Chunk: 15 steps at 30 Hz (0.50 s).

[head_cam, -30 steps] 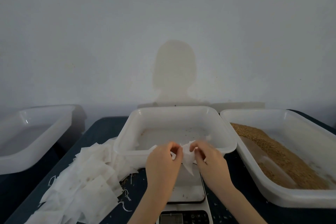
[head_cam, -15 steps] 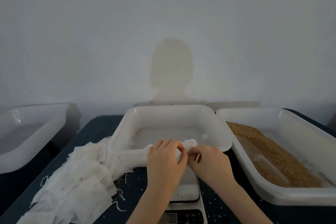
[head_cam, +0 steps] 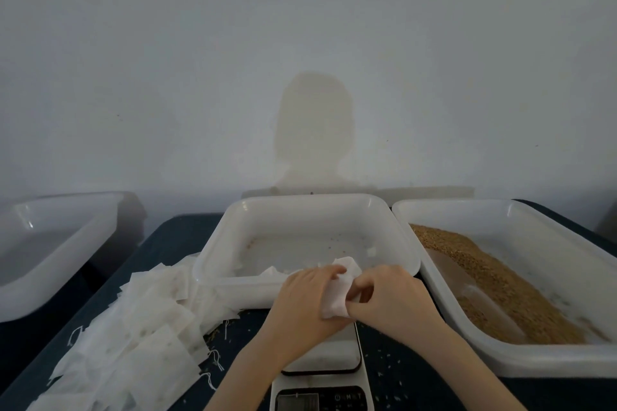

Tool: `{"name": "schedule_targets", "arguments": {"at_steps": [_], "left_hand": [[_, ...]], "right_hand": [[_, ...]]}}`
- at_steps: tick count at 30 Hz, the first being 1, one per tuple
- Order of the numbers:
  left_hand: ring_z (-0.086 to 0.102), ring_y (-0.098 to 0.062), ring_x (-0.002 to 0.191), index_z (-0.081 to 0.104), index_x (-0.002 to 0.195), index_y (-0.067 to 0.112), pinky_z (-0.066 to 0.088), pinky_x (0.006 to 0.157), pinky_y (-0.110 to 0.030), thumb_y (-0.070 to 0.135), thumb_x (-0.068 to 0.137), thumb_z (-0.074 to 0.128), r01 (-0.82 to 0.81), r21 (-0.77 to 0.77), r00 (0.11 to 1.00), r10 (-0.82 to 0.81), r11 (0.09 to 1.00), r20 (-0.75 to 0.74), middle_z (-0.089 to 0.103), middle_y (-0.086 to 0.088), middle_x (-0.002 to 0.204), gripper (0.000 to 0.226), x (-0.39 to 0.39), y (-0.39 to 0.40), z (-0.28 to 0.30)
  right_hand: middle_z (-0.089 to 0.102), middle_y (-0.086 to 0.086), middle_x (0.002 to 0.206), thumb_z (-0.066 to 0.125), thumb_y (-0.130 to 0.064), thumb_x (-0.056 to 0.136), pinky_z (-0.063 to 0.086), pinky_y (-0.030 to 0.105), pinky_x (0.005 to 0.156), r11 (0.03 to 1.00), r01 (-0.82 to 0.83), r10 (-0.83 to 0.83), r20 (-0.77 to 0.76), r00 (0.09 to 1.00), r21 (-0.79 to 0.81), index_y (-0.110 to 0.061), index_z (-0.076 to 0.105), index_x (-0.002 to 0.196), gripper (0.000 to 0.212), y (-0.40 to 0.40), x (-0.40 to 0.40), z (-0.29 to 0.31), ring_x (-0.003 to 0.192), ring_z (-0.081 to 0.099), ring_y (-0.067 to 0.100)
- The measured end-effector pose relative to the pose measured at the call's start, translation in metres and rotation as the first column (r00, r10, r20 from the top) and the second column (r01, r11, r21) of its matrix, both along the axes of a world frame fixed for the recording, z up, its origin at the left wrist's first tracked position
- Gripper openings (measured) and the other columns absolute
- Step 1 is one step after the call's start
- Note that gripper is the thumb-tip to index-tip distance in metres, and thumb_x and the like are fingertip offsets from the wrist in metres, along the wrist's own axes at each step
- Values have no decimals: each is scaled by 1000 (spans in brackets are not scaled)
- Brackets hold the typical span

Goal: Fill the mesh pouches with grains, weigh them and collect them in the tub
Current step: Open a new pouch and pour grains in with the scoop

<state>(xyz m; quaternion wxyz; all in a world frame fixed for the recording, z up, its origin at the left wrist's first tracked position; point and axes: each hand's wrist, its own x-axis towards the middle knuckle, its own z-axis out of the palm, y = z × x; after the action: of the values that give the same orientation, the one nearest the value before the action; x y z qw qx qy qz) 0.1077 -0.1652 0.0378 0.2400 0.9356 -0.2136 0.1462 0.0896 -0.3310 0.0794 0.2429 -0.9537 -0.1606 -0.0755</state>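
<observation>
Both hands, left hand and right hand, pinch mesh pouch above scale; spread mouth wide before scooping grains at 3 o'clock.

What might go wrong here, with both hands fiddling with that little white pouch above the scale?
The left hand and right hand both pinch the thin mesh pouch; pulling it open unevenly could tear it. Loose pouches are heaped by the middle tub and could be knocked off the table. Stray grains near the scale might skew a weighing.
</observation>
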Motion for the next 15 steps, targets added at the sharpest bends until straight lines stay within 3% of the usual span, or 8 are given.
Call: {"name": "schedule_targets", "arguments": {"at_steps": [3,6,10,13,15], "left_hand": [[41,11,85,50,119,38,36,82,-12,65,73,59,-44,72,995,50,996,-89,54,22,104,54,5,0,1],[49,11,75,49,101,43,35,63,-6,72,70,54,-35,13,994,37,999,-108,56,24,85,42,1,-1,3],[50,0,69,52,91,36,37,59,-16,73,71,53,22,-27,997,-24,999,-71,56,15,77,42,-3,-4,9],[51,-3,72,54,91,31,43,63,-22,68,74,56,37,-2,996,-37,999,-79,58,11,81,40,-2,-9,14],[52,-3,74,55,91,30,44,67,-23,68,73,55,31,9,996,-30,999,-85,59,11,82,42,-1,-12,15]], "right_hand": [[56,-22,55,52,-56,69,34,9,50,1000,-17,18,39,999,-15,-47,67,68,18,-6,-1,0,57,56,-3],[57,-27,64,52,-55,69,44,15,60,996,-61,61,-2,998,57,-50,57,54,16,-16,3,0,66,57,-5],[60,-34,94,60,-58,68,43,15,72,957,-149,164,-41,986,248,-47,70,73,15,-36,5,6,88,58,-6],[65,-30,91,71,-43,76,47,14,71,934,-128,135,2,991,334,-45,71,76,2,-54,6,12,84,61,-6],[69,-25,82,68,-33,79,47,11,64,890,-38,-17,117,993,455,-40,71,75,8,-76,10,14,75,62,-7]]}}
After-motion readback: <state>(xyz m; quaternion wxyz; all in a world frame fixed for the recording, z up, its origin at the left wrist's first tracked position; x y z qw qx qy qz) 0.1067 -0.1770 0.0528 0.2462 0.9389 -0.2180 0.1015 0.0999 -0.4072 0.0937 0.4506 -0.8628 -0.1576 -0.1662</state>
